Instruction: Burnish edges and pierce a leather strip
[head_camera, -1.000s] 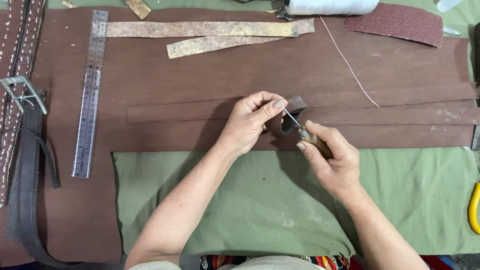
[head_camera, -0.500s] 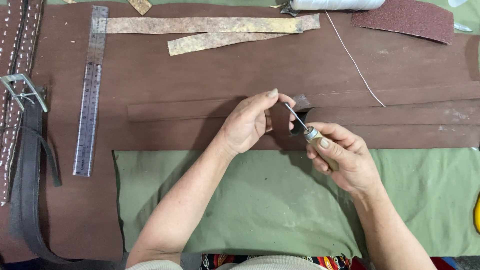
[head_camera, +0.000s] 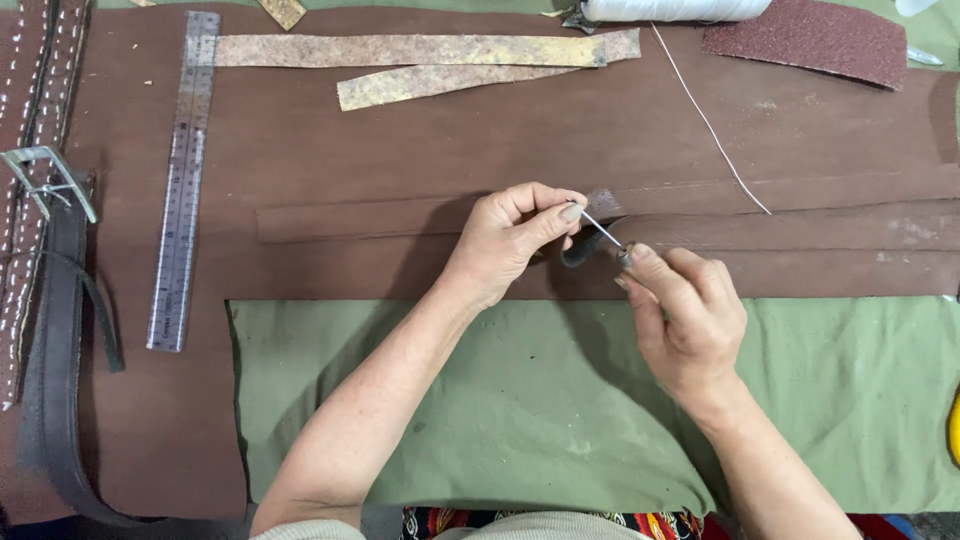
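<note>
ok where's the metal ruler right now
In the head view the metal ruler lies lengthwise on the brown leather sheet at the left, between the buckled belt and the left hand.

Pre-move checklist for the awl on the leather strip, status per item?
1. Right hand grips the awl near its ferrule: ok.
2. Left hand pinches the folded strip end at the awl tip: ok.
3. Left fingertips clear of the awl point: not ok, the thumb touches the shaft close to the tip.
4. Awl tip position against the leather: cannot tell, fingers hide it.
5. White thread off the work spot: ok, it ends to the right of the hands.
6. Steel ruler out of the way: ok, far left on the leather sheet.
</note>
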